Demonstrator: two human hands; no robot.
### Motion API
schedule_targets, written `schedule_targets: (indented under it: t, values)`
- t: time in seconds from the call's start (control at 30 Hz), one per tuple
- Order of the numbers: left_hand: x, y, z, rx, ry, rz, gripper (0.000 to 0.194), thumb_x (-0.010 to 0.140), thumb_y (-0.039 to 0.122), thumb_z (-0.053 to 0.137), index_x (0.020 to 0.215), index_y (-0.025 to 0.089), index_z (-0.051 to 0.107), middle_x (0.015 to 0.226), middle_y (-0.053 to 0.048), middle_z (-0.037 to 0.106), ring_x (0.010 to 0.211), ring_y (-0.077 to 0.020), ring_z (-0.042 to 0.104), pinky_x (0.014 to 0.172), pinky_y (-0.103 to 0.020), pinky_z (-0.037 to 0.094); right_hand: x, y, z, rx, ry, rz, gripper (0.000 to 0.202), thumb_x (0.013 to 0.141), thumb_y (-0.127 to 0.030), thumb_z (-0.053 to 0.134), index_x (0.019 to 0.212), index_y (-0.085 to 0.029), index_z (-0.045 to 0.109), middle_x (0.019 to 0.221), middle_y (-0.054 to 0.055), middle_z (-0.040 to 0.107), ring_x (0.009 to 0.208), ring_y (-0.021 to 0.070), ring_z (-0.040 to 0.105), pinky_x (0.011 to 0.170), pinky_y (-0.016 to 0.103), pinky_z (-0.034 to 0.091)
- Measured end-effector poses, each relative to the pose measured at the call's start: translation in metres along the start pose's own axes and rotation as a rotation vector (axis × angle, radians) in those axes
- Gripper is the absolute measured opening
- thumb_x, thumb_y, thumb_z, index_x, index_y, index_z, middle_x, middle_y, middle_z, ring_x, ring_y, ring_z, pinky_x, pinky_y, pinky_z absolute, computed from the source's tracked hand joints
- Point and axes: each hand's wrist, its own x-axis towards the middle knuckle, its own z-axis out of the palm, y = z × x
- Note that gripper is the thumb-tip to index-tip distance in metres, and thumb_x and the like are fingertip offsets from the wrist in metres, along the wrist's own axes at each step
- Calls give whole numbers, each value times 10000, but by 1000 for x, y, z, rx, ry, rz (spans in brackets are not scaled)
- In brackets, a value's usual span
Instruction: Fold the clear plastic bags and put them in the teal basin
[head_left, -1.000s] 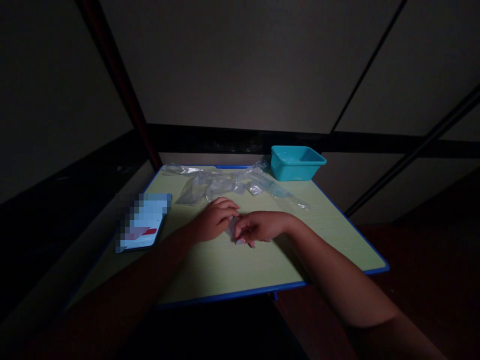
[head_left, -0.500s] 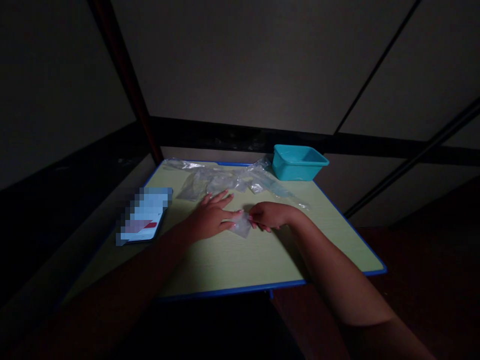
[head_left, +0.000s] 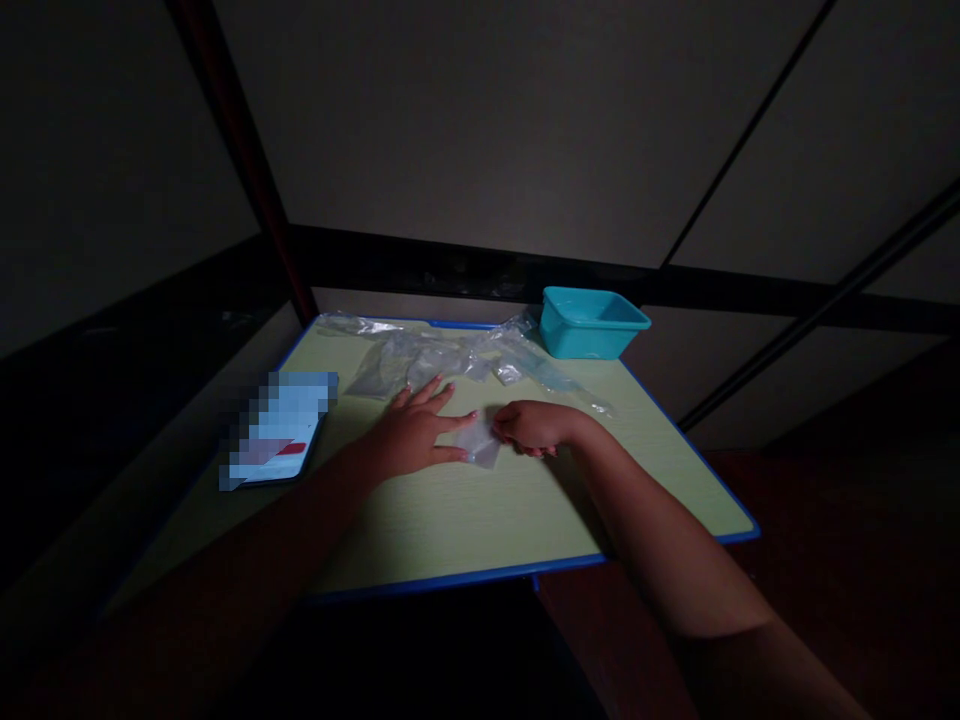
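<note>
A small translucent plastic piece [head_left: 480, 442] lies on the pale yellow-green table [head_left: 450, 530] between my hands. My left hand [head_left: 411, 435] rests with fingers spread, its thumb and index fingertip at the left side of the piece. At the piece's right edge is my right hand [head_left: 534, 425], with its fingers curled together; whatever is between the fingertips is too small and dark to make out. Beyond my hands lie crumpled clear plastic bags [head_left: 435, 360] and a small clear packet [head_left: 508, 371].
A turquoise basket [head_left: 592, 342] stands at the table's back right corner. At the left edge lies a phone [head_left: 289, 430] with its screen lit and partly pixelated. A blue rim runs round the table, and a panelled wall rises behind it.
My left thumb and index finger have spread farther apart at the piece. My right hand stays curled at its right edge. The whole view has shifted slightly.
</note>
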Motion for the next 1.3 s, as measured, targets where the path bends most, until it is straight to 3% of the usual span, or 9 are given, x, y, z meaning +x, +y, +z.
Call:
schedule_targets:
  t: [0.07, 0.17, 0.3, 0.6, 0.83, 1.13, 1.3]
  values:
    - [-1, 3, 0, -12, -6, -33, 573, 755, 620, 539, 1283, 414, 455, 1498, -52, 229, 1384, -347, 64, 1026, -628, 55, -1, 2, -1, 1, 53, 23, 93, 787, -153, 394, 791, -151, 486, 456, -46, 421, 314, 69, 384, 341, 174, 308]
    - [-1, 7, 0, -15, 0, -81, 586, 737, 635, 547, 1269, 400, 482, 1495, -66, 240, 1384, -346, 57, 1017, -642, 41, -2, 1, 1, 105, 90, -61, 109, 796, -172, 389, 843, -164, 486, 419, -76, 376, 286, 62, 337, 322, 164, 285]
    - [-1, 9, 2, 23, 33, -81, 587, 732, 640, 548, 1250, 365, 521, 1482, -96, 267, 1386, -335, 69, 1027, -626, 51, -3, -6, 8, 183, -27, -175, 133, 792, -161, 381, 875, -183, 483, 386, -96, 341, 280, 61, 319, 316, 148, 273]
    - [0, 6, 3, -13, -19, -134, 654, 720, 669, 538, 1303, 389, 445, 1493, -76, 243, 1382, -360, 49, 1018, -634, 53, -13, -11, -1, 19, -182, -68, 211, 773, -121, 385, 887, -140, 562, 391, -82, 358, 297, 60, 329, 355, 170, 321]
    - [-1, 3, 4, 30, -11, -100, 641, 743, 669, 504, 1320, 407, 410, 1497, -83, 231, 1388, -337, 25, 1015, -635, 72, -10, -7, 2, 164, -176, -215, 209, 856, -166, 352, 951, -154, 538, 372, -110, 348, 279, 45, 301, 334, 137, 269]
    - [0, 2, 3, 19, -43, -113, 674, 737, 690, 485, 1342, 416, 367, 1509, -81, 189, 1383, -358, -7, 1013, -625, 106, -6, -8, 2, 40, -258, -126, 179, 775, -108, 390, 843, -145, 552, 395, -87, 404, 302, 52, 339, 354, 151, 289]
    - [-1, 1, 3, 34, -63, -119, 762, 759, 672, 470, 1409, 329, 268, 1506, -127, 165, 1382, -360, 35, 1018, -614, 141, -5, -6, 1, 44, -228, -137, 177, 760, -108, 383, 841, -153, 534, 424, -78, 398, 346, 61, 361, 380, 155, 330]
